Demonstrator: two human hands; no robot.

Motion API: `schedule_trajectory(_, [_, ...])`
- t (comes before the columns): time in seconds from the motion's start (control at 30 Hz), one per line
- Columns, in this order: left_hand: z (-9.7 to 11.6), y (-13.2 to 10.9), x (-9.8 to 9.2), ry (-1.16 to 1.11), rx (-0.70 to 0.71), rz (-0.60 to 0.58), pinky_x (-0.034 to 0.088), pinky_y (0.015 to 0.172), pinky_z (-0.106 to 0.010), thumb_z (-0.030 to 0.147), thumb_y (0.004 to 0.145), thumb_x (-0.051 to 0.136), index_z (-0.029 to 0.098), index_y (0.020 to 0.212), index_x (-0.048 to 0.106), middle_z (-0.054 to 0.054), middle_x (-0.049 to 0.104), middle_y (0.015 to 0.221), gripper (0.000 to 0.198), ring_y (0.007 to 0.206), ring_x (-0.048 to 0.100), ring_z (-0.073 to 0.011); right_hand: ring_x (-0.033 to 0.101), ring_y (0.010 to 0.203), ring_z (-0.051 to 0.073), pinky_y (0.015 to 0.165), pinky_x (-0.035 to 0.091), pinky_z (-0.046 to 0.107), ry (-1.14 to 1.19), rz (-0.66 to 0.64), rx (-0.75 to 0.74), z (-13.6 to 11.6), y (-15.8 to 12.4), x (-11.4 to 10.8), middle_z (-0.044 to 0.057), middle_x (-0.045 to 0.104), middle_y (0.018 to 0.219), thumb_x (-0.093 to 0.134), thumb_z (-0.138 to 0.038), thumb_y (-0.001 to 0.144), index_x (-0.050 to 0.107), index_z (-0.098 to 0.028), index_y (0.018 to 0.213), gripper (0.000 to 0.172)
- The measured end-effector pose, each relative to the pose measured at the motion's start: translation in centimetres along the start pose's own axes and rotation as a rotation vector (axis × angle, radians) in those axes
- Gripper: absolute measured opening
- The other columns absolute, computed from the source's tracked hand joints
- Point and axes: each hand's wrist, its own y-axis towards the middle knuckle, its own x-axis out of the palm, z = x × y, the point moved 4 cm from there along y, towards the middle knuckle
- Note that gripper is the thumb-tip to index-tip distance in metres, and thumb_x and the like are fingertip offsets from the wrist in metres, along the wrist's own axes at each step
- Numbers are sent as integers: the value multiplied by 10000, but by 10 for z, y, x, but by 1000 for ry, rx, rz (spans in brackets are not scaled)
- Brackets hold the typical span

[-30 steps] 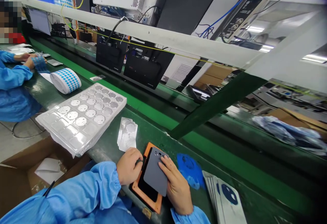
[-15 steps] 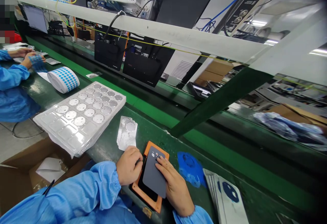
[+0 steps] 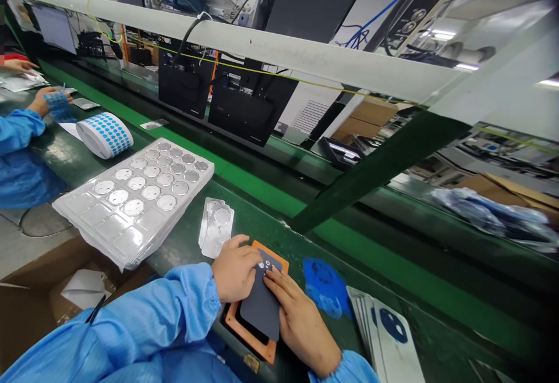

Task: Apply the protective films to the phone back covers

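Note:
A dark grey phone back cover point(image 3: 261, 307) with round camera openings near its top lies tilted over an orange frame point(image 3: 250, 342) with a black inside. My right hand point(image 3: 301, 322) grips the cover along its right edge, fingers reaching over the face beside the openings. From the upper left, my left hand point(image 3: 238, 269) closes on the cover, its fingertips at the camera openings and part of the top corner hidden beneath. Just beyond my left hand are a few clear plastic pieces point(image 3: 216, 229), one bearing a round disc.
A clear blister tray point(image 3: 131, 197) of round discs stands left, with a roll of blue-dotted stickers point(image 3: 105, 135) behind it. Blue film point(image 3: 325, 287) and stacked pale phone-shaped sheets point(image 3: 393, 330) lie right. A cardboard box point(image 3: 35, 313) is below left. Another person's hand point(image 3: 43, 100) works far left.
My left hand has moved right and up, from beside the frame onto the cover's camera area. My right hand stays at the cover's right side. The co-worker's hands have shifted slightly.

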Motion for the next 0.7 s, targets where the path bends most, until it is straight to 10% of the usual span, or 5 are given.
schedule_trajectory(0.17, [2, 5, 13, 170, 5, -153, 307, 951, -566, 201, 826, 575, 241, 983, 683, -21, 677, 1187, 195, 1238, 394, -335, 552, 1274, 204, 1138, 402, 451, 78, -118, 39, 6, 28, -22, 41, 644, 1306, 395, -59, 789, 658, -239, 1240, 552])
schedule_trajectory(0.4, [0, -6, 10, 149, -112, -86, 286, 879, -485, 310, 842, 647, 239, 850, 725, -40, 678, 1050, 106, 1106, 421, -290, 470, 1340, 303, 1126, 295, 582, -116, 158, 363, 20, 123, 1, 146, 619, 1323, 334, -309, 983, 627, -150, 1246, 425])
schedule_trajectory(0.7, [13, -26, 6, 157, -161, -156, 304, 886, -473, 385, 866, 650, 222, 923, 693, -31, 679, 1052, 178, 1067, 435, -264, 455, 1314, 319, 1125, 177, 613, -345, 259, 240, 6, 125, 14, 120, 625, 1306, 376, -343, 990, 630, -186, 1191, 359])
